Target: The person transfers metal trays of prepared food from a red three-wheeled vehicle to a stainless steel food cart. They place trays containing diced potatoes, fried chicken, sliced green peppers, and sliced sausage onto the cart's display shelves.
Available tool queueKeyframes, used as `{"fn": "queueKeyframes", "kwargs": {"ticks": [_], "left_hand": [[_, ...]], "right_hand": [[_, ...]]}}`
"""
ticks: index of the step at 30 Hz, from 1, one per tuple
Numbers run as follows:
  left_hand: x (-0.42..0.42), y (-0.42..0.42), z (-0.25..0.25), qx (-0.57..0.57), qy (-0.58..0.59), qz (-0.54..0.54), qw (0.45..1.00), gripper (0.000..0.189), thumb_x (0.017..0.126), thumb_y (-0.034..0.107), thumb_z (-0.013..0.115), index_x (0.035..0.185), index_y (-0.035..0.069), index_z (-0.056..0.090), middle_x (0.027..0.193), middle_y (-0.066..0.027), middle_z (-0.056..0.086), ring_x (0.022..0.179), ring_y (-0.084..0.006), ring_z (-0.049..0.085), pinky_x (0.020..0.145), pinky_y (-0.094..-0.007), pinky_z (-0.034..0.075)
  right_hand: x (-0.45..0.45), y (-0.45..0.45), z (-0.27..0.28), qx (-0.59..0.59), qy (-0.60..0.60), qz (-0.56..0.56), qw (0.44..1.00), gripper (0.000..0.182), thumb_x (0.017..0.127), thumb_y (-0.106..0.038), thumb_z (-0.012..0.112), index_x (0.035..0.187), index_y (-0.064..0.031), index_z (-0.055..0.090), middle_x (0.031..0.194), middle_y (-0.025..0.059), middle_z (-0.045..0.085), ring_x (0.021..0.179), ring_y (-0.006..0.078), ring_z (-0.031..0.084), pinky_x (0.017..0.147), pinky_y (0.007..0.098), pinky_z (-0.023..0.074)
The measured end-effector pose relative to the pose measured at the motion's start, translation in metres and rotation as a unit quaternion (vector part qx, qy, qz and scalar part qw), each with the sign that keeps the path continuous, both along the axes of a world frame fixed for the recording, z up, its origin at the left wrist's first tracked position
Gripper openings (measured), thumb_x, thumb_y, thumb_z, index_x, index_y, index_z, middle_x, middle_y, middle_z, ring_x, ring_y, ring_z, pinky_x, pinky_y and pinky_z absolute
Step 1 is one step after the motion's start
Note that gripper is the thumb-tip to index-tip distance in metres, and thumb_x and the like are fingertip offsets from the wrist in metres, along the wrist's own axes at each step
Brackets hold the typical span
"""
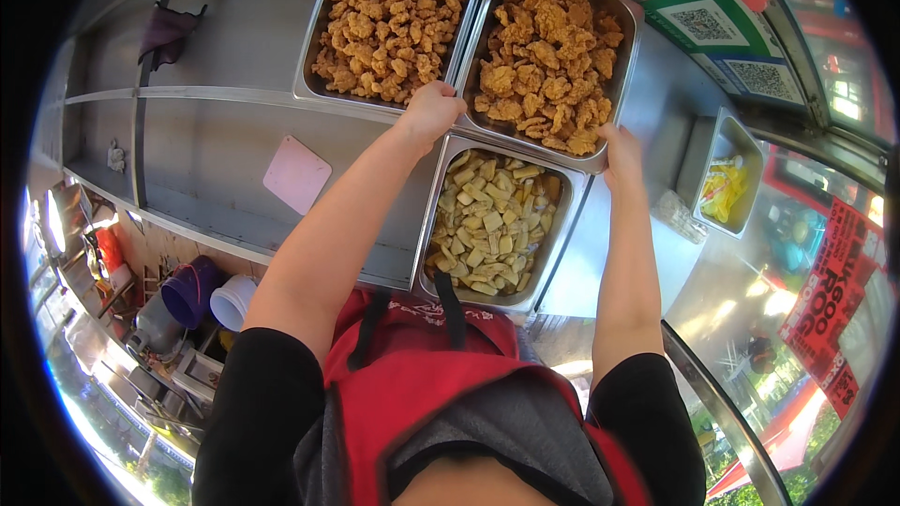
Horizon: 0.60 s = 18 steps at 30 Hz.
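Both my hands hold the rim of a steel pan (pixel 636 49) filled with golden fried chicken pieces (pixel 548 63). My left hand (pixel 430 111) grips its near left corner, and my right hand (pixel 621 153) grips the near right corner. Close against its left side sits another steel pan (pixel 304 77) heaped with smaller fried pieces (pixel 394 21). Nearer my body, a third steel pan (pixel 573 204) contains pale yellow cut chunks (pixel 492 225), possibly potato. The fingers under the held pan's rim are partly hidden.
Steel counter compartments (pixel 211 147) extend left, with a pink board (pixel 298 174) inside and a dark cloth (pixel 167 34) over a divider. On the right stands a small steel container (pixel 745 186) with yellow items. Printed code signs (pixel 710 21) line the far right. Buckets (pixel 193 292) sit lower left.
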<state>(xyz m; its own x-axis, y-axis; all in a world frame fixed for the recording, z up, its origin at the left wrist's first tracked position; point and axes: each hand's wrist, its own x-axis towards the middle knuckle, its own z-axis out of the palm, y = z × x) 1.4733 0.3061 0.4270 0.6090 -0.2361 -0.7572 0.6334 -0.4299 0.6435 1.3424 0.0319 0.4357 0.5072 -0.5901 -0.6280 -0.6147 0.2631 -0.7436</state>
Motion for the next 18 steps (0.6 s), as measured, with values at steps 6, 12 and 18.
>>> {"fn": "queueKeyframes", "kwargs": {"ticks": [6, 12, 18], "left_hand": [[0.005, -0.01, 0.003, -0.062, 0.048, 0.052, 0.996, 0.048, 0.082, 0.015, 0.06, 0.124, -0.003, 0.043, 0.096, -0.0107, 0.055, 0.08, -0.0177, 0.051, 0.072, -0.0321, 0.042], [-0.023, -0.004, 0.016, 0.033, -0.115, 0.071, 0.99, 0.043, 0.078, 0.023, 0.061, 0.107, -0.007, 0.051, 0.102, -0.0248, 0.056, 0.098, -0.0364, 0.056, 0.084, -0.0436, 0.043], [-0.004, 0.097, 0.055, 0.019, -0.233, 0.095, 0.968, 0.021, 0.093, 0.023, 0.051, 0.102, 0.004, 0.049, 0.083, -0.014, 0.056, 0.076, -0.027, 0.056, 0.073, -0.0375, 0.045]], "right_hand": [[-0.001, 0.012, 0.001, -0.051, -0.021, -0.022, 0.998, 0.021, 0.076, -0.012, 0.056, 0.089, 0.0046, 0.057, 0.085, 0.0113, 0.058, 0.075, 0.0196, 0.054, 0.068, 0.0308, 0.0449], [-0.028, 0.058, 0.042, -0.199, -0.04, 0.011, 0.979, 0.016, 0.077, -0.012, 0.054, 0.079, 0.0034, 0.056, 0.073, 0.0075, 0.054, 0.067, 0.0151, 0.045, 0.062, 0.0311, 0.0394], [0.001, 0.153, 0.059, -0.242, -0.096, 0.021, 0.965, 0.012, 0.079, -0.008, 0.052, 0.075, 0.0029, 0.054, 0.066, 0.0022, 0.054, 0.063, 0.0091, 0.044, 0.059, 0.0265, 0.0398]]}}
